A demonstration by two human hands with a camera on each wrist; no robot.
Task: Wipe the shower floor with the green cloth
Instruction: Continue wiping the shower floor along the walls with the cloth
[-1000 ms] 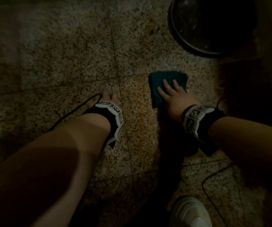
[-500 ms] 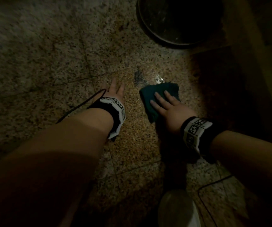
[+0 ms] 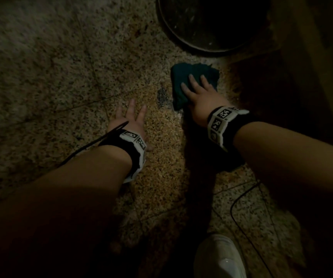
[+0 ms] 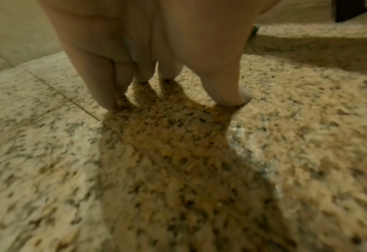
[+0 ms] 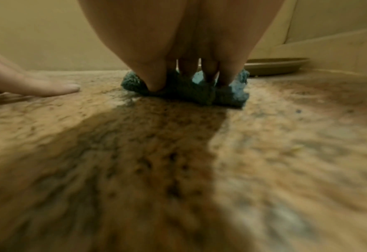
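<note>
Head camera is looking down into a dim stall, and nearest to it a pale shoe point(image 3: 219, 257) is standing on the speckled shower floor point(image 3: 161, 177), with a thin black cable point(image 3: 240, 199) curling over the tiles beside it. Both bare forearms are reaching forward from there, each wearing a black and white wristband point(image 3: 222, 125).

A little farther out, the left hand point(image 3: 130, 122) is lying flat on the stone with its fingers straight and slightly spread, holding nothing. From the left wrist camera its fingertips point(image 4: 107, 102) are resting on the floor, close by a grout line.

Beyond and to the right of it, the right hand point(image 3: 200, 98) is pressing down on the green cloth point(image 3: 193, 74), palm over the near edge and straight fingers laid across the top rather than curling round it. The cloth is sitting bunched on the floor, well apart from the left hand, with a dark wet-looking patch point(image 3: 162, 97) showing on the tile between them. From the right wrist camera the cloth point(image 5: 232, 95) is bulging out under and between the fingers.

Farthest off, just past the cloth, a round dark basin point(image 3: 211, 23) is sitting on the floor, and a wall is rising at the right.
</note>
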